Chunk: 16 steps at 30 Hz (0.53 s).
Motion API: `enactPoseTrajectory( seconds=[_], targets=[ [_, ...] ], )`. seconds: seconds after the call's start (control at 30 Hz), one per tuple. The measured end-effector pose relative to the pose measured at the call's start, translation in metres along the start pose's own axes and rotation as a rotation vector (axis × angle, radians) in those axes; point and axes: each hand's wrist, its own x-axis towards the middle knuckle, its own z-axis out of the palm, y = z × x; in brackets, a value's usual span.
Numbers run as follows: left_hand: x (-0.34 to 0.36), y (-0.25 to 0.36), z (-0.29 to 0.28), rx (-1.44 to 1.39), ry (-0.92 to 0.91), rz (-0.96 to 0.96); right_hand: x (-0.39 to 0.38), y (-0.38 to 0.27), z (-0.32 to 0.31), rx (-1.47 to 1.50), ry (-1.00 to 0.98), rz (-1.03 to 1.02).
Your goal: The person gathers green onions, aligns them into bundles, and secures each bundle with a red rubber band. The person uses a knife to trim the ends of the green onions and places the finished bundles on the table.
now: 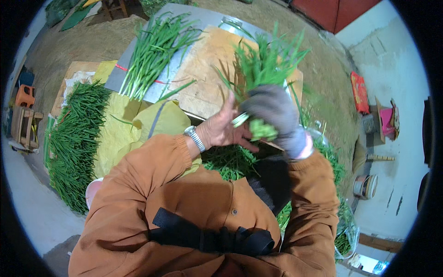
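Note:
My right hand (272, 113), in a grey glove, grips a bunch of garlic chives (265, 64). The leaves fan out beyond the fist, and pale stalk ends stick out on the near side. The glove and leaves are slightly blurred. Close by on the left is my left hand (224, 124), bare, with a metal watch at the wrist. Its thumb is raised and its fingers are apart beside the stalk ends. Both hands are over the near edge of a wooden board (191, 81). Left of the board lies another bunch of chives (154, 57) with white stalk ends.
A long heap of chives (78, 143) lies at the left beside yellow sacking (113, 131). A glass jar (230, 23) stands behind the board. Loose greens (228, 161) lie below my hands. By the right wall are a bucket (364, 186) and a red packet (359, 92).

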Motion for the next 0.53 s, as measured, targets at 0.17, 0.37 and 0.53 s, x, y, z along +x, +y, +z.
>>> enactPoseTrajectory(
  seconds=[0.17,0.37,0.53],
  targets=[
    [0.011,-0.009,-0.044,-0.044,0.411,0.044,-0.07,-0.04,0.045,0.018,-0.272,0.392],
    [0.013,-0.005,-0.048,0.043,0.282,-0.013,-0.117,-0.053,0.053,1.176,0.547,1.537],
    [0.015,-0.011,-0.015,0.648,0.266,-0.045,-0.111,-0.025,0.069,1.278,0.397,1.413]
  ],
)
